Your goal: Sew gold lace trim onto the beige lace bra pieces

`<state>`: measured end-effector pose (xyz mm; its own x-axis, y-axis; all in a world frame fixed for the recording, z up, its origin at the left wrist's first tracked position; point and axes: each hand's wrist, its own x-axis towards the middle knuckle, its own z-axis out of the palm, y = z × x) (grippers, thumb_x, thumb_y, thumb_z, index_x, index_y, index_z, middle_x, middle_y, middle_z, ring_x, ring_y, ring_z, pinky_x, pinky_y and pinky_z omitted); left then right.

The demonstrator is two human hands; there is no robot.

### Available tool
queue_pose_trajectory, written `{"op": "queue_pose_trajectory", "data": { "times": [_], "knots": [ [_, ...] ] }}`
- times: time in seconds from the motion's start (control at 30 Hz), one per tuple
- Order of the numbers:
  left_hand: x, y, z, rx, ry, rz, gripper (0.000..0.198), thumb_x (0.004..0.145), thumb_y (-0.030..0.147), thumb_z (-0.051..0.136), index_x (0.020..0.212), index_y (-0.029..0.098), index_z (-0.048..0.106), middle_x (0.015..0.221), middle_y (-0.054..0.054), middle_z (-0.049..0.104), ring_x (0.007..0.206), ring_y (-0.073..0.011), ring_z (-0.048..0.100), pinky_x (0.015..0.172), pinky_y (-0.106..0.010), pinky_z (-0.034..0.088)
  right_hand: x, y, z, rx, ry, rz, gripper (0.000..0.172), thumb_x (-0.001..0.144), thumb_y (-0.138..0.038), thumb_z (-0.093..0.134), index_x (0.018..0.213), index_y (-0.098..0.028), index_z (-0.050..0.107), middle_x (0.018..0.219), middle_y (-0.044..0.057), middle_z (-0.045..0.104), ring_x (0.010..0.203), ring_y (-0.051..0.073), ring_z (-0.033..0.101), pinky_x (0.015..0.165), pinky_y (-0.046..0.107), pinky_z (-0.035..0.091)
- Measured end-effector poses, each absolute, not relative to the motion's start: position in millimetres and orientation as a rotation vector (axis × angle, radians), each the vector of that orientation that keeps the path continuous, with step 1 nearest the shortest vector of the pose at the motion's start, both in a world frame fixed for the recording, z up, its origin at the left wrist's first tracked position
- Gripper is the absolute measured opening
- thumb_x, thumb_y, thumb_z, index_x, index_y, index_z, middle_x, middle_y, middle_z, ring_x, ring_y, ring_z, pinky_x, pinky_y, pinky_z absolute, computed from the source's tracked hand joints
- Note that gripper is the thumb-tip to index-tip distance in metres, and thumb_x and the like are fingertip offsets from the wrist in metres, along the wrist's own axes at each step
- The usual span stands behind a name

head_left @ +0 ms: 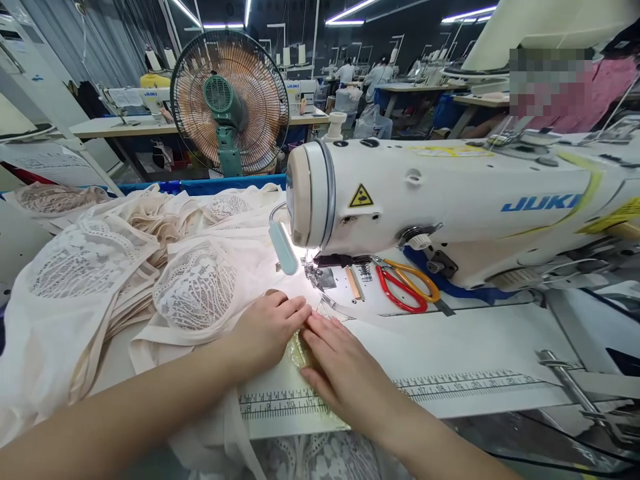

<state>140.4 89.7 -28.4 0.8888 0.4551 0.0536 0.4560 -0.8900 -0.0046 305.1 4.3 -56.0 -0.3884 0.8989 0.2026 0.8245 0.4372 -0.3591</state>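
A cream bra with a lace cup (197,287) lies on the sewing machine's bed, its edge running in under the lit needle area (311,260). My left hand (270,327) is closed on the fabric just in front of the presser foot, fingers bent and pressed together. Right beside it, my right hand (345,363) lies with fingers stretched out flat and thumb apart, fingertips touching the work. Between the hands shows a shiny yellowish patch (299,350) on the bed. A narrow pale strip (345,311) leads to the foot from the right. The exact stitching point is partly hidden.
The white JUKI sewing machine (425,193) spans the right side. Red-handled scissors (400,290) and an orange-handled pair (417,279) lie beneath its arm. More lace bras (85,267) are piled at left. A printed ruler (450,387) runs along the front; a fan (230,100) stands behind.
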Motion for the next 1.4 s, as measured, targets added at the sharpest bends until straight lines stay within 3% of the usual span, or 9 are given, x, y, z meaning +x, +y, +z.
{"op": "queue_pose_trajectory", "data": {
  "times": [0.13, 0.3, 0.57, 0.83, 0.93, 1.03, 1.13, 1.3, 1.4],
  "knots": [
    [134, 103, -32, -3.022, -0.611, -0.111, 0.046, 0.078, 0.002, 0.043, 0.123, 0.011, 0.052, 0.132, -0.009, 0.053, 0.100, -0.0223, 0.052, 0.088, -0.036, 0.045, 325, -9, -67, -1.405, -2.324, 0.149, 0.038, 0.087, -0.023, 0.047, 0.120, -0.007, 0.055, 0.134, 0.018, 0.050, 0.126, 0.029, 0.046, 0.100, 0.049, 0.045],
    [132, 119, -37, -3.007, -0.578, -0.190, 0.045, 0.078, 0.001, 0.040, 0.120, 0.014, 0.053, 0.128, -0.008, 0.056, 0.096, -0.0225, 0.053, 0.083, -0.038, 0.048, 338, -16, -70, -1.392, -2.243, 0.078, 0.034, 0.088, -0.023, 0.047, 0.117, -0.008, 0.056, 0.131, 0.017, 0.054, 0.123, 0.025, 0.049, 0.097, 0.042, 0.050],
    [131, 140, -35, -2.988, -0.513, -0.259, 0.040, 0.080, 0.001, 0.040, 0.114, 0.013, 0.056, 0.124, -0.009, 0.059, 0.092, -0.0224, 0.058, 0.075, -0.037, 0.050, 335, -15, -70, -1.378, -2.204, 0.106, 0.031, 0.086, -0.022, 0.050, 0.114, -0.010, 0.058, 0.129, 0.016, 0.056, 0.121, 0.025, 0.051, 0.096, 0.042, 0.050],
    [133, 153, -32, -2.911, -0.640, -0.155, 0.038, 0.083, 0.004, 0.041, 0.115, 0.016, 0.057, 0.121, -0.008, 0.061, 0.100, -0.0229, 0.057, 0.083, -0.037, 0.048, 325, -20, -54, -1.319, -2.174, 0.144, 0.027, 0.087, -0.019, 0.048, 0.112, -0.012, 0.056, 0.127, 0.015, 0.057, 0.121, 0.025, 0.050, 0.098, 0.042, 0.048],
    [135, 155, -29, -2.885, -0.673, -0.073, 0.039, 0.084, 0.005, 0.041, 0.118, 0.018, 0.056, 0.122, -0.007, 0.060, 0.109, -0.0236, 0.054, 0.090, -0.038, 0.046, 291, -26, -50, -1.150, -2.116, 0.238, 0.024, 0.085, -0.024, 0.051, 0.106, -0.014, 0.057, 0.116, 0.011, 0.062, 0.108, 0.021, 0.056, 0.093, 0.034, 0.049],
    [136, 155, -26, -2.830, -0.709, -0.004, 0.037, 0.086, 0.008, 0.041, 0.117, 0.020, 0.056, 0.120, -0.006, 0.061, 0.107, -0.0223, 0.054, 0.089, -0.037, 0.046, 238, -30, -64, -0.917, -2.096, 0.122, 0.020, 0.082, -0.036, 0.053, 0.092, -0.019, 0.057, 0.088, 0.004, 0.066, 0.076, 0.017, 0.061, 0.067, 0.030, 0.052],
    [131, 152, -24, -2.748, -0.791, 0.019, 0.032, 0.089, 0.011, 0.039, 0.114, 0.017, 0.058, 0.115, -0.010, 0.062, 0.102, -0.0232, 0.055, 0.085, -0.037, 0.047, 195, -34, -81, -1.037, -2.153, -0.046, 0.013, 0.080, -0.026, 0.053, 0.090, -0.020, 0.056, 0.076, 0.002, 0.061, 0.063, 0.017, 0.055, 0.052, 0.032, 0.043],
    [95, 130, -17, -2.533, -1.064, 0.012, 0.041, 0.088, 0.005, 0.032, 0.123, 0.009, 0.052, 0.119, -0.018, 0.059, 0.108, -0.0318, 0.051, 0.084, -0.046, 0.046, 187, -38, -79, -1.233, -2.146, -0.152, 0.004, 0.069, -0.012, 0.057, 0.071, -0.015, 0.055, 0.066, 0.004, 0.054, 0.060, 0.018, 0.051, 0.053, 0.033, 0.039],
    [65, 106, -7, -2.474, -1.130, 0.022, 0.044, 0.084, 0.003, 0.033, 0.125, 0.006, 0.050, 0.127, -0.020, 0.053, 0.114, -0.0336, 0.049, 0.090, -0.049, 0.044, 202, -37, -69, -1.260, -2.293, -0.038, 0.007, 0.068, -0.015, 0.059, 0.064, -0.016, 0.053, 0.067, 0.005, 0.055, 0.062, 0.020, 0.052, 0.054, 0.034, 0.041]
  ]
}}
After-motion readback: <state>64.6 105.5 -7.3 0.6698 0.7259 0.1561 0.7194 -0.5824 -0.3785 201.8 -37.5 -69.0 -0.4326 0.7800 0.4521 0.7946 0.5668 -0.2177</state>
